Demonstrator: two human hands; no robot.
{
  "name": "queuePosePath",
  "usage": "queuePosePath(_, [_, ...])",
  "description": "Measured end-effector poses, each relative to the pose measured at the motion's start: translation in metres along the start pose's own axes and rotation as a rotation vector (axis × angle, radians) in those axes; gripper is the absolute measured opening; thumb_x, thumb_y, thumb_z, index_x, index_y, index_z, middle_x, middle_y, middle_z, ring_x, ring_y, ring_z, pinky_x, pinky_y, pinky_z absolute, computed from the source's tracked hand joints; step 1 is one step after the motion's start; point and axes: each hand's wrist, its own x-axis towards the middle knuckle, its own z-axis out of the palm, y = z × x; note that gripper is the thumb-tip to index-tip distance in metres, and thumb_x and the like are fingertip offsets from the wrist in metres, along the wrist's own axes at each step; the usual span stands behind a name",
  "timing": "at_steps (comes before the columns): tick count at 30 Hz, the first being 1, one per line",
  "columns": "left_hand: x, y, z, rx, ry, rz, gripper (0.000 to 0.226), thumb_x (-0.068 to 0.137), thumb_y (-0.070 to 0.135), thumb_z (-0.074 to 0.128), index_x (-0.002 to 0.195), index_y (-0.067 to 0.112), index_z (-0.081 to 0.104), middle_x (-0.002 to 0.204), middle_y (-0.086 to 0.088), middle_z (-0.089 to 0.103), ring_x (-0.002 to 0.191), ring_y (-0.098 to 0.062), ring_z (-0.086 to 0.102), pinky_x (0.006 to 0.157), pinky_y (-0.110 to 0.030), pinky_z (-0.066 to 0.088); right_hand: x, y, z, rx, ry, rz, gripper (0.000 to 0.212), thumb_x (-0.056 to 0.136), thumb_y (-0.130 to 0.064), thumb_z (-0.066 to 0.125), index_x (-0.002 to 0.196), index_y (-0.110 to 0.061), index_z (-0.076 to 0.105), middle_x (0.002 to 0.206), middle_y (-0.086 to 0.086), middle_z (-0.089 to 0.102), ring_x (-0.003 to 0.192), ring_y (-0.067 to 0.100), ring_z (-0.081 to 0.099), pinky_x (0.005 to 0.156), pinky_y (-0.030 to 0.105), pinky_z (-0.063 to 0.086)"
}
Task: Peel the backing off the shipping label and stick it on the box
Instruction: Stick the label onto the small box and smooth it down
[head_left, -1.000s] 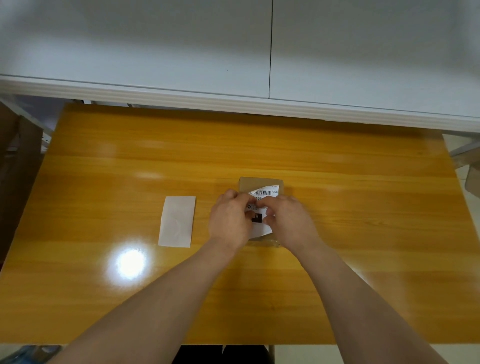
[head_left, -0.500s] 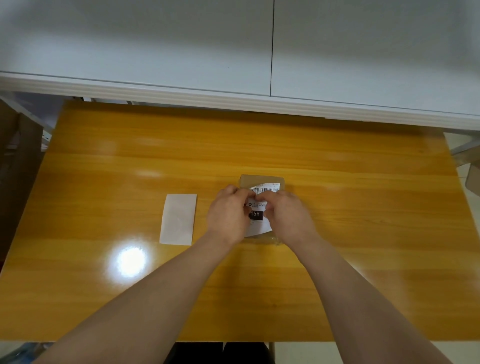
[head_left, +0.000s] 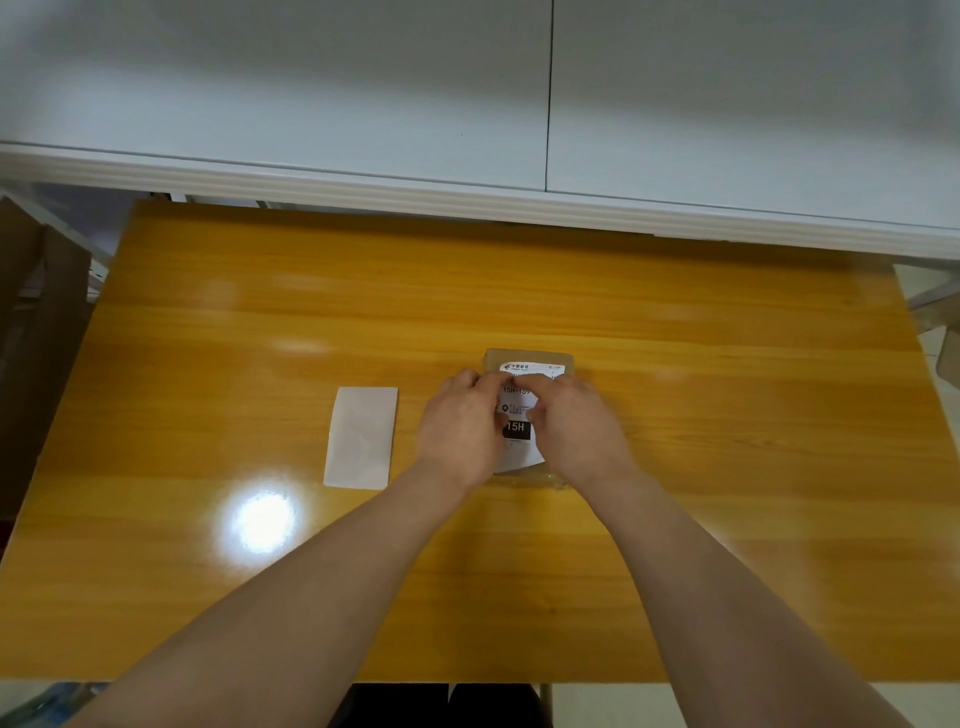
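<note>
- Your left hand and right hand press fingertips onto the shipping label, gripping nothing.
- The label lies atop the box on the table; smoothing probably remains.
- The backing, already peeled off, lies apart to the left.

left hand bare, right hand bare, both forearms bare to the bottom edge

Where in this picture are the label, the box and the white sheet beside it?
label (head_left: 516, 427), head view, its black printed patch.
box (head_left: 530, 356), head view, far brown edge.
white sheet (head_left: 362, 437), head view, its middle.
</note>
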Motion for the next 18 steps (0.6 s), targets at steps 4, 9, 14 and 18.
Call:
queuePosePath(4, [0.003, 0.004, -0.004, 0.029, -0.052, -0.001, 0.056, 0.089, 0.01, 0.057, 0.143, 0.021, 0.046, 0.116, -0.01, 0.059, 0.111, -0.029, 0.055, 0.089, -0.039, 0.049, 0.003, -0.003, 0.002, 0.015, -0.022, 0.03, 0.053, 0.093, -0.007, 0.051, 0.14, -0.031, 0.05, 0.115, 0.011, 0.065, 0.107, 0.03, 0.059, 0.071, 0.036, 0.049])
queuePosePath(9, [0.008, 0.009, -0.008, 0.061, -0.123, -0.016, 0.067, 0.085, 0.007, 0.057, 0.148, 0.02, 0.037, 0.12, -0.012, 0.058, 0.114, -0.031, 0.055, 0.092, -0.04, 0.049, 0.005, -0.004, 0.002, 0.009, -0.054, 0.039, 0.063, 0.092, -0.007, 0.053, 0.147, -0.033, 0.04, 0.117, 0.012, 0.064, 0.104, 0.031, 0.059, 0.067, 0.034, 0.046])
queuePosePath(14, [0.008, 0.011, -0.011, 0.042, -0.167, -0.027, 0.071, 0.084, 0.006, 0.058, 0.149, 0.019, 0.033, 0.122, -0.013, 0.058, 0.114, -0.033, 0.054, 0.091, -0.042, 0.05, 0.006, -0.006, 0.0, -0.006, -0.086, 0.049, 0.066, 0.093, -0.01, 0.055, 0.151, -0.031, 0.033, 0.128, 0.014, 0.058, 0.113, 0.032, 0.055, 0.076, 0.038, 0.049])
queuePosePath(18, [0.009, 0.011, -0.011, 0.034, -0.166, -0.042, 0.073, 0.084, 0.006, 0.058, 0.151, 0.019, 0.032, 0.122, -0.013, 0.058, 0.114, -0.033, 0.054, 0.092, -0.043, 0.05, 0.006, -0.005, -0.002, 0.007, -0.075, 0.066, 0.063, 0.093, -0.011, 0.055, 0.149, -0.029, 0.034, 0.122, 0.015, 0.062, 0.107, 0.033, 0.058, 0.07, 0.037, 0.048])
